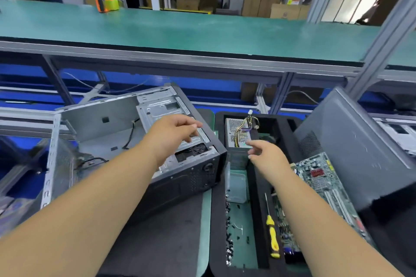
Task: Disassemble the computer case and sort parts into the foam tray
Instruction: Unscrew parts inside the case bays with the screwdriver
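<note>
The open computer case (108,132) lies on its side at left, its inside nearly bare apart from a few loose cables. My left hand (173,132) hovers over the drive cage (162,110) at the case's front end, fingers loosely bent and holding nothing. The black foam tray (254,189) sits to the right. In its far compartment lies a power supply (236,132) with a bundle of coloured wires. My right hand (267,153) hangs above the tray just in front of the power supply, fingers relaxed and empty.
A yellow-handled screwdriver (272,231) lies in a tray slot, several small screws (229,220) in the compartment beside it. Circuit boards (322,184) rest at the tray's right edge. A dark case panel (351,141) leans at right. A green shelf (180,29) runs overhead behind.
</note>
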Available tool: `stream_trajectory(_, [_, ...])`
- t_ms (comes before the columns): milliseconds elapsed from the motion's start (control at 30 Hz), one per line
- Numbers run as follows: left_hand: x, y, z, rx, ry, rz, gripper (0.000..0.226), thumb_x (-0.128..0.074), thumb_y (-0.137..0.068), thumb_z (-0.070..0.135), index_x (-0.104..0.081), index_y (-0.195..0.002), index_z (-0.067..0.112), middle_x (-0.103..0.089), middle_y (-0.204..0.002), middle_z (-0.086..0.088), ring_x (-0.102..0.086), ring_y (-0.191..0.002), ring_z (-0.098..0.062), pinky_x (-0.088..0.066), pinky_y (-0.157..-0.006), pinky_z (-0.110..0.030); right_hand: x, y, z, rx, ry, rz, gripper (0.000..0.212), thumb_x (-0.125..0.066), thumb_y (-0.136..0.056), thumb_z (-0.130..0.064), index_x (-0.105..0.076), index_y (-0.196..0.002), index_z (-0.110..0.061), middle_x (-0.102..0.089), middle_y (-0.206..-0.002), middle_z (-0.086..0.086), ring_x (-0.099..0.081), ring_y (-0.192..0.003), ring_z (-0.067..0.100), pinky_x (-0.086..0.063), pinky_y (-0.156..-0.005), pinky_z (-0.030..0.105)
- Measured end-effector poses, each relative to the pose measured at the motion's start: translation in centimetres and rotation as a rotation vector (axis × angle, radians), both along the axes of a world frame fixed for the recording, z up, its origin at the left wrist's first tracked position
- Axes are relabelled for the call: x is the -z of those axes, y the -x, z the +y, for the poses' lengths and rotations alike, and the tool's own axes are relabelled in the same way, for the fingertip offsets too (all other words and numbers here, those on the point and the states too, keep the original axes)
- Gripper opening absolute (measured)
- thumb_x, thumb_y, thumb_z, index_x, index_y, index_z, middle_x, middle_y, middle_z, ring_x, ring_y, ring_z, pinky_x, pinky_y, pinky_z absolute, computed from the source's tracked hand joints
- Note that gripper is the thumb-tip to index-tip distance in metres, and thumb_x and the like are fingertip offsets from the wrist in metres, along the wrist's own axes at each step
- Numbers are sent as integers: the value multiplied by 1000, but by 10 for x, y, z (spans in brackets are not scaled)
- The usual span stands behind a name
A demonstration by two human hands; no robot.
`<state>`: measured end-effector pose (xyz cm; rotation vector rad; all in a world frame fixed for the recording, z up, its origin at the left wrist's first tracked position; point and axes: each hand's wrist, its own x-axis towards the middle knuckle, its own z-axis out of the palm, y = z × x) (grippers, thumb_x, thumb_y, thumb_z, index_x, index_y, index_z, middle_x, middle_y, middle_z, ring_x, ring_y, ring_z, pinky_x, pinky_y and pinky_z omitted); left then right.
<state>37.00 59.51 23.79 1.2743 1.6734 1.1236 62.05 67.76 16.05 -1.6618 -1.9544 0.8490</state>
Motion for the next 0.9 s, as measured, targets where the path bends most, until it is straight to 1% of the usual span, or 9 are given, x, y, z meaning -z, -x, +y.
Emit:
stream_trajectory(167, [-2, 41, -25, -153, -26, 48, 23, -55, -96, 21, -76, -91, 31, -73, -84, 12, -60, -65, 0, -45, -67, -27, -11, 17, 4, -20, -71, 112, 31, -55, -93, -12, -67, -98, -41, -67, -92, -13, -64, -82, 16, -48, -66, 27])
stream_trajectory(333, [-5, 98, -49, -304, -3, 87, 25, -54, -97, 20, -75, -91, 31, -73, -84, 12, -61, -75, -9, -45, -68, -27, -32, 62, -8, -127, -188, 126, 24, -59, -92, -15, -70, -93, -37, -63, -81, -20, -55, -68, -7, -36, -57, 9])
stream_trajectory(400, [-6, 119, -57, -336, 0, 109, 24, -53, -97, 20, -74, -93, 31, -73, -87, 11, -62, -78, -10, -46, -70, -27, -39, 84, -15, -200, -227, 136, 22, -59, -94, -17, -69, -95, -36, -63, -84, -20, -54, -71, -7, -37, -59, 11])
stream_trajectory(500, [-4, 151, -69, -390, 9, 192, 19, -55, -96, 20, -73, -97, 28, -72, -90, 9, -61, -79, -3, -39, -63, -16, -45, 122, -28, -281, -250, 153, 19, -61, -93, -20, -66, -91, -38, -62, -83, -16, -54, -75, -6, -38, -62, 15])
stream_trajectory(600, [2, 183, -79, -435, 40, 326, 15, -59, -94, 24, -72, -98, 30, -69, -92, 15, -58, -86, 1, -38, -66, -15, -46, 159, -37, -383, -260, 115, 17, -62, -93, -18, -70, -95, -33, -60, -86, -20, -53, -80, -12, -37, -66, 5])
stream_trajectory(667, [8, 203, -82, -423, 65, 416, 14, -60, -93, 27, -71, -98, 32, -65, -91, 19, -56, -86, 2, -39, -67, -18, -45, 181, -41, -436, -257, 51, 16, -62, -93, -19, -72, -99, -30, -61, -92, -17, -55, -85, -2, -42, -77, 14])
stream_trajectory(733, [15, 220, -81, -386, 91, 508, 13, -59, -93, 27, -69, -94, 36, -63, -90, 22, -57, -86, 1, -42, -71, -23, -44, 201, -41, -457, -264, -32, 17, -62, -93, -21, -72, -104, -29, -62, -100, -12, -54, -98, 9, -45, -90, 28])
stream_trajectory(767, [18, 227, -78, -356, 107, 552, 14, -59, -93, 27, -68, -93, 38, -64, -92, 21, -58, -88, -1, -45, -75, -26, -44, 210, -41, -456, -266, -73, 19, -62, -93, -22, -72, -108, -28, -62, -105, -10, -52, -105, 13, -43, -94, 30])
stream_trajectory(900, [29, 250, -64, -186, 164, 800, 18, -59, -92, 28, -70, -106, 33, -62, -115, 8, -55, -110, -16, -46, -94, -33, -45, 235, -38, -445, -256, -192, 29, -63, -93, -27, -64, -122, -27, -54, -125, -6, -41, -122, 15, -29, -96, 23])
